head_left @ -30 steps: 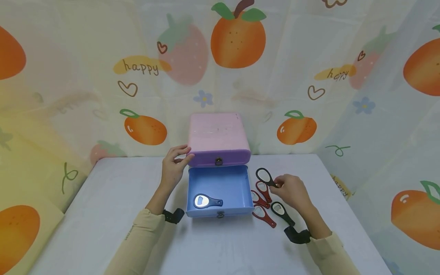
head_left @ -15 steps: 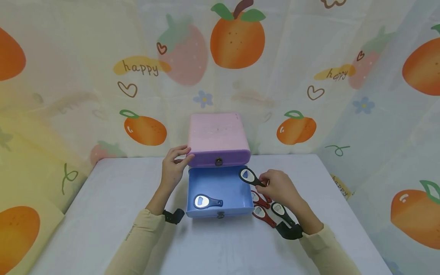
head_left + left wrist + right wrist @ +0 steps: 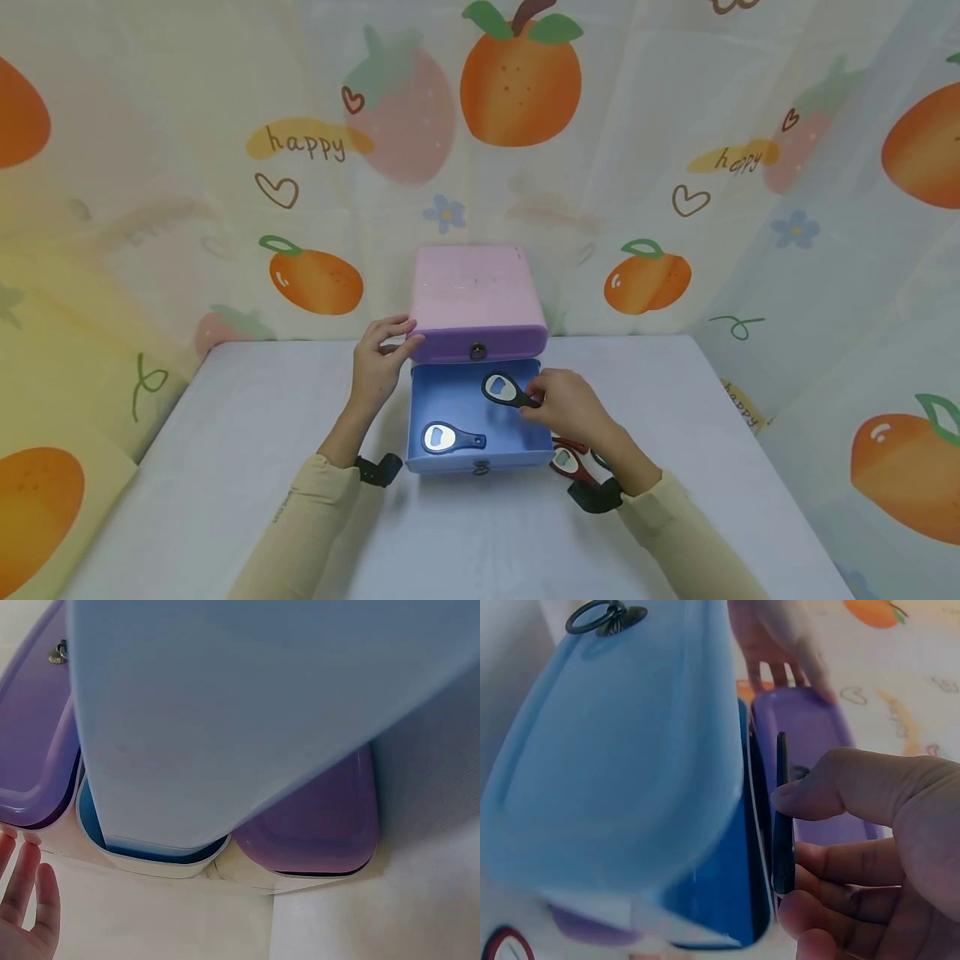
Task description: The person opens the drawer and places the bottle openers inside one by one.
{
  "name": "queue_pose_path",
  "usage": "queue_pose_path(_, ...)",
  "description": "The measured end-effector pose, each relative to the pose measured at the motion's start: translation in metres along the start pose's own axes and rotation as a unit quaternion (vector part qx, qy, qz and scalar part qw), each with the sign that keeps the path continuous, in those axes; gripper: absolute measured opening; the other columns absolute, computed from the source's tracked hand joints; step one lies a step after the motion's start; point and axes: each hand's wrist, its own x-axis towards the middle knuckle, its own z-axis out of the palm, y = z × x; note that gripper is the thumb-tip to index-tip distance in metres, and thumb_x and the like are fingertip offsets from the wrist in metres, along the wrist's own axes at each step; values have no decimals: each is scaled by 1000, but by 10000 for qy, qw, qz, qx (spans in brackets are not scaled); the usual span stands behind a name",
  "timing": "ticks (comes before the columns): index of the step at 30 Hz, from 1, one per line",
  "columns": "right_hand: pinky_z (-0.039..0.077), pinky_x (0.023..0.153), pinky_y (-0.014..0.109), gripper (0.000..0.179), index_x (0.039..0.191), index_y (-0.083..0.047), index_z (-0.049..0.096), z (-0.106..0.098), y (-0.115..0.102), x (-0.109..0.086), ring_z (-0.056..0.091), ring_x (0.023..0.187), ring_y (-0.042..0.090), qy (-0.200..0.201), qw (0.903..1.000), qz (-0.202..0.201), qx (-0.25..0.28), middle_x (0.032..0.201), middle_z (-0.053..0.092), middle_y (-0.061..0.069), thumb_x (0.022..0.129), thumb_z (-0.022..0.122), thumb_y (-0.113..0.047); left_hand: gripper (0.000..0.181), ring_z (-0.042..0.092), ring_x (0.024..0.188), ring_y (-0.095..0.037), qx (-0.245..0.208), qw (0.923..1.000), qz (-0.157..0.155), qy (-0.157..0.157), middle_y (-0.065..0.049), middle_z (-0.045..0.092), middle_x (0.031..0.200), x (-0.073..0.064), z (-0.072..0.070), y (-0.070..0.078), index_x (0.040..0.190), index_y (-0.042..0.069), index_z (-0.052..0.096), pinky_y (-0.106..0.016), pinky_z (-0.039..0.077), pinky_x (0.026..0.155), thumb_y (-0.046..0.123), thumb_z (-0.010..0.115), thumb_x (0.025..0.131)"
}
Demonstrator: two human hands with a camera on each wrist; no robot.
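In the head view, my right hand (image 3: 572, 406) pinches the handle of a black bottle opener (image 3: 501, 388) over the open blue drawer (image 3: 521, 460). The right wrist view shows thumb and fingers on either side of the thin black opener (image 3: 782, 825). A dark blue bottle opener (image 3: 452, 439) lies inside the drawer near its front wall. My left hand (image 3: 377, 367) rests its fingertips against the left side of the small pink-topped drawer chest (image 3: 476, 287). In the left wrist view, that hand's fingers (image 3: 24, 889) look fairly straight beside the upper purple drawer (image 3: 37, 742).
Red bottle openers (image 3: 572, 465) lie on the white table (image 3: 300, 517) right of the drawer, partly hidden by my right arm. A lower purple drawer (image 3: 315, 817) stays closed. Behind the chest hangs a fruit-printed cloth (image 3: 517, 192).
My right hand has carried the black bottle opener left, from beside the drawer to above its inside. The left hand has stayed at the chest.
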Motion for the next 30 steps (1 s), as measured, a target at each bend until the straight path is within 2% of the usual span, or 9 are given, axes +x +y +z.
queue_pose_path(5, 46, 63, 26, 18, 87, -5, 76, 8, -9, 11, 52, 67, 11, -116, 9997, -218, -59, 72, 64, 0, 77, 80, -19, 30, 54, 119, -26, 0, 10000, 6, 11, -19, 59, 130, 0, 1, -2, 116, -5, 67, -8, 43, 84, 7, 70, 89)
queue_pose_path(15, 34, 52, 21, 15, 73, -8, 69, 30, -19, 28, 46, 59, 10, -486, 9980, -376, -169, 64, 54, -3, 78, 78, -19, 31, 54, 115, -22, -77, 10000, 37, 19, -23, 59, 128, 1, 1, 0, 115, -7, 67, -9, 45, 83, 7, 71, 87)
queue_pose_path(21, 38, 55, 22, 15, 79, -5, 72, 38, -31, 35, 47, 61, 11, -748, 9966, -292, -177, 70, 61, -1, 78, 79, -18, 31, 52, 112, -13, -43, 10000, 62, 19, -23, 59, 129, 0, 0, 1, 115, -7, 67, -9, 46, 82, 7, 72, 87)
queue_pose_path(27, 37, 54, 24, 19, 72, -8, 65, 49, -40, 42, 46, 59, 12, -923, 9950, -21, -378, 67, 56, -1, 78, 79, -20, 32, 53, 115, -21, -75, 10000, 58, 17, -24, 59, 128, 0, -1, 2, 115, -9, 66, -9, 46, 82, 6, 72, 86)
queue_pose_path(30, 37, 53, 24, 23, 70, -9, 61, 53, -44, 44, 45, 59, 12, -918, 9945, 79, -505, 66, 52, -3, 79, 78, -21, 32, 54, 114, -16, -101, 9998, 154, 49, -20, 61, 127, 4, 0, -13, 114, -5, 68, -8, 46, 82, 9, 74, 86)
